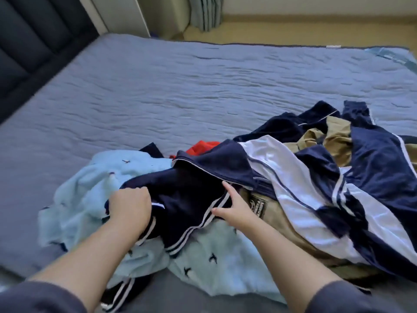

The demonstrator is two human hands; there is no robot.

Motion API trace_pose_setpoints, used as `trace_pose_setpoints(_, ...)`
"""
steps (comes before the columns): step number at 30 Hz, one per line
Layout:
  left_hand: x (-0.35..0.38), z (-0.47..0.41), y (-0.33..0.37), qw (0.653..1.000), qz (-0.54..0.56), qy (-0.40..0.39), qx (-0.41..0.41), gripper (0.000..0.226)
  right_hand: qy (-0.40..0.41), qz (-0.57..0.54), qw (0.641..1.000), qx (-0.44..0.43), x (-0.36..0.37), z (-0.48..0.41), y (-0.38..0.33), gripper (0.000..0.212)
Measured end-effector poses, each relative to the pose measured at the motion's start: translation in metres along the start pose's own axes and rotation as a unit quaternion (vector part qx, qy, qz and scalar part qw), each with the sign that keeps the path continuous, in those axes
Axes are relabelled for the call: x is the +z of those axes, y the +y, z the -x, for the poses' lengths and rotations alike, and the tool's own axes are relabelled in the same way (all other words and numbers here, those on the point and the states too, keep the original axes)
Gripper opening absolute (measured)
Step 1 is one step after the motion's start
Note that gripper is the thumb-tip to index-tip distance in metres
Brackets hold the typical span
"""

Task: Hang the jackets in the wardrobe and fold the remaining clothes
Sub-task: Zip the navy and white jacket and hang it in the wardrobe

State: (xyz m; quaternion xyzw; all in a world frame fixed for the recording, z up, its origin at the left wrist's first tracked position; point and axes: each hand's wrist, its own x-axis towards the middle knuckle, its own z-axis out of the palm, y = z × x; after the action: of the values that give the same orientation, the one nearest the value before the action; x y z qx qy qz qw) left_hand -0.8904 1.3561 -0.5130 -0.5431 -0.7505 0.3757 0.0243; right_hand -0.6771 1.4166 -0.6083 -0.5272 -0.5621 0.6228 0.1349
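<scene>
A heap of clothes lies on the near right part of the bed (158, 91). On top in front is a navy garment with white side stripes (187, 199). My left hand (129, 210) grips its left edge with curled fingers. My right hand (234, 208) touches its right side with forefinger and thumb spread. Under it spreads a light blue fleece garment with small dark motifs (90, 195). To the right lie a navy and white jacket (316, 188), a khaki garment with a label (277, 224) and a bit of red cloth (203, 146).
The blue quilted cover reaches to the far edge, with a dark padded headboard (29, 53) at the left. Beyond the bed are a wooden floor (316, 30), a curtain (206, 12) and a white cabinet side (121, 14).
</scene>
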Motion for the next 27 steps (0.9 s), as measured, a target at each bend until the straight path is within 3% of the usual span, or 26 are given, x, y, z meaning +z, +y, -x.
trace_pose_setpoints(4,0.067,0.003,-0.011,0.997,0.069,-0.039,0.000,0.029,-0.104,0.097,0.990,-0.001,0.079,-0.018,0.000,0.080)
trace_pose_setpoints(7,0.093,0.004,-0.001,0.995,0.087,-0.046,0.016,0.043,-0.104,0.113,0.988,0.022,0.090,-0.022,0.017,0.075)
trace_pose_setpoints(11,0.096,0.021,0.018,0.998,0.055,-0.023,0.025,0.065,0.070,0.190,0.979,0.025,0.039,-0.012,0.031,0.032)
trace_pose_setpoints(14,0.079,0.038,0.041,0.996,0.024,0.042,0.077,0.075,0.195,0.288,0.935,0.066,-0.029,0.005,0.045,0.025)
trace_pose_setpoints(16,0.064,0.047,0.062,0.989,0.018,0.088,0.119,0.070,0.241,0.300,0.916,0.110,-0.073,0.019,0.056,0.025)
trace_pose_setpoints(19,0.040,0.052,0.098,0.983,0.035,0.093,0.155,0.048,0.275,0.341,0.885,0.160,-0.122,0.039,0.076,0.030)
trace_pose_setpoints(22,0.016,0.053,0.132,0.976,0.051,0.116,0.175,0.042,0.292,0.402,0.842,0.209,-0.159,0.057,0.099,0.050)
trace_pose_setpoints(25,-0.003,0.056,0.170,0.965,0.055,0.123,0.223,0.042,0.226,0.326,0.876,0.275,-0.189,0.071,0.127,0.074)
trace_pose_setpoints(27,-0.017,0.059,0.195,0.958,0.054,0.129,0.251,0.034,0.174,0.305,0.892,0.283,-0.200,0.079,0.145,0.077)
